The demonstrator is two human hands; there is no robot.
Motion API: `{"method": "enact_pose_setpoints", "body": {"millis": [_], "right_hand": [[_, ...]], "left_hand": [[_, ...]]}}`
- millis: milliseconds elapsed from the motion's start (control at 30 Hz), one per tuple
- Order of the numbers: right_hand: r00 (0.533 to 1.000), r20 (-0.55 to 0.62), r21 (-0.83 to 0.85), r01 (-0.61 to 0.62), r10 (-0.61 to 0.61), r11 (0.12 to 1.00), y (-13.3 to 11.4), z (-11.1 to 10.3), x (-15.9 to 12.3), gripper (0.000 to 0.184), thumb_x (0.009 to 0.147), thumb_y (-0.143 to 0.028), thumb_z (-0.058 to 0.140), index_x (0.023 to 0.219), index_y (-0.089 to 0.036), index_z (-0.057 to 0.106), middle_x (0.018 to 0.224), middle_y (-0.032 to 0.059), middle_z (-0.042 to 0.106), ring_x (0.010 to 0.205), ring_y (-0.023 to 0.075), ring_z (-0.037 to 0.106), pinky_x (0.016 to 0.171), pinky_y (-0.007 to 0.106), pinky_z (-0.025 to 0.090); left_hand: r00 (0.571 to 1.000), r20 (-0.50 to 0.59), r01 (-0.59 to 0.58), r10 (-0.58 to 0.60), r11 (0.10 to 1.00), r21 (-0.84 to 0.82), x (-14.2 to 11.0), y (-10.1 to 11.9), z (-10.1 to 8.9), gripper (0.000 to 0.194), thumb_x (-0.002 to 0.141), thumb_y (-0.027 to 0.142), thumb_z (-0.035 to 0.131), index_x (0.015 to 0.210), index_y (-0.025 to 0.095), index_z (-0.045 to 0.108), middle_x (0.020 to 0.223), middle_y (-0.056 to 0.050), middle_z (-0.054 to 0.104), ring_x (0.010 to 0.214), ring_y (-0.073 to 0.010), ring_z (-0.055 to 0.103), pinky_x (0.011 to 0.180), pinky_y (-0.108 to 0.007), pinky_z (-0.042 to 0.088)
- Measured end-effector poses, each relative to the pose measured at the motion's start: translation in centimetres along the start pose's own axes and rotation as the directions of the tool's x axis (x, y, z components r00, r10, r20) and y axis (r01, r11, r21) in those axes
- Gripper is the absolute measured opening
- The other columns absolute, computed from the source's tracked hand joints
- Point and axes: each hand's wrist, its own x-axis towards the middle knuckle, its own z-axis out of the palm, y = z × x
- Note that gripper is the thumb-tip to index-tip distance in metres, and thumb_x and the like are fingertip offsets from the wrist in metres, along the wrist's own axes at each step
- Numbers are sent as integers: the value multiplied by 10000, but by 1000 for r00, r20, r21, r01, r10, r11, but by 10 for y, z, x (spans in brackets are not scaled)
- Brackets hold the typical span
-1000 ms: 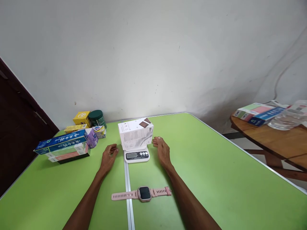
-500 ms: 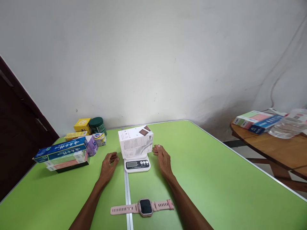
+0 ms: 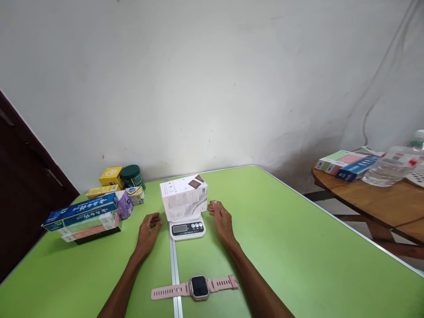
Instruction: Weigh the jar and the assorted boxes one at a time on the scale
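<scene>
A white printed box [image 3: 185, 199] rests on a white digital kitchen scale [image 3: 187, 230], whose display and buttons face me. To the left of the scale, my left hand [image 3: 149, 229] lies on the table with its fingers loosely curved and holds nothing. My right hand [image 3: 222, 221] is at the box's right side, fingers apart, with a small gap seeming to separate it from the box. Between my forearms lies a pink-strapped smartwatch [image 3: 199, 287], stretched flat near the front.
On the left of the green table [image 3: 281, 247] stand stacked toothpaste boxes [image 3: 82, 214], a purple pack [image 3: 125, 205], yellow boxes [image 3: 111, 176] and a dark green jar [image 3: 132, 177]. A wooden side table [image 3: 374, 198] at right bears more boxes [image 3: 346, 164] and a clear plastic bottle [image 3: 386, 170].
The camera view has shifted slightly, showing more of the side table. Both hands, the box, the scale and the smartwatch keep about the same places on the table.
</scene>
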Motion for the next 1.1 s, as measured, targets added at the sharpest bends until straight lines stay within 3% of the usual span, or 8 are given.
{"method": "enact_pose_setpoints", "body": {"millis": [100,267,333,500,667,867,967,1100], "right_hand": [[1000,20,3,-20,20,1000,-3,0,-2,614,947,-757,391,934,-223,694,945,142,775,911,310,725,868,473,586],[997,56,33,57,-59,998,-16,8,-8,656,987,-677,433,1386,-192,625,1474,158,620,1384,313,552,1168,513,425],[992,83,22,90,-92,996,-19,13,-10,671,994,-665,433,1448,-195,583,1537,143,565,1449,301,487,1221,506,364],[979,149,-78,148,-136,986,-21,18,-15,604,1011,-632,401,1387,-211,616,1415,158,636,1336,317,558,1147,514,424],[979,165,-188,149,-118,971,-35,13,-26,640,982,-668,406,1386,-205,585,1315,180,663,1196,364,620,1006,534,488],[915,359,-158,256,-186,954,-78,41,-57,627,936,-696,501,1397,-282,599,1276,159,705,1121,394,669,890,544,554],[845,517,-55,194,-138,980,-88,81,-88,663,935,-683,531,1480,-306,557,1406,141,661,1241,401,638,951,595,563],[707,696,77,96,-123,992,-87,147,-130,710,952,-679,526,1561,-317,477,1529,97,579,1381,371,561,1102,591,496]], "left_hand": [[999,9,43,-43,999,-7,-1,2,2,550,815,600,713,1147,166,651,1164,-160,719,1081,-298,722,1012,-506,566],[996,-60,59,-62,997,-50,-1,21,16,873,850,618,698,1549,215,363,1565,-208,471,1342,-332,586,1086,-526,505],[998,-59,6,-10,998,-55,3,31,23,894,865,584,703,1589,244,305,1637,-187,380,1427,-335,505,1126,-519,465],[994,50,-100,102,994,-43,14,42,32,669,908,493,675,1492,235,475,1475,-158,570,1340,-326,565,1047,-485,500],[997,16,-69,71,989,-127,4,47,22,646,835,418,767,1408,215,550,1381,-155,641,1250,-331,616,947,-463,546],[996,-93,1,-15,989,-145,-43,57,-47,705,822,438,802,1446,248,535,1407,-140,653,1212,-347,657,984,-529,565],[963,-208,148,-171,981,-123,-78,47,-99,758,774,481,833,1439,247,554,1406,-166,658,1199,-390,676,944,-582,599],[868,-362,299,-341,939,-168,-125,19,-165,781,659,554,873,1338,257,628,1306,-189,718,1134,-439,714,860,-649,629]]}}
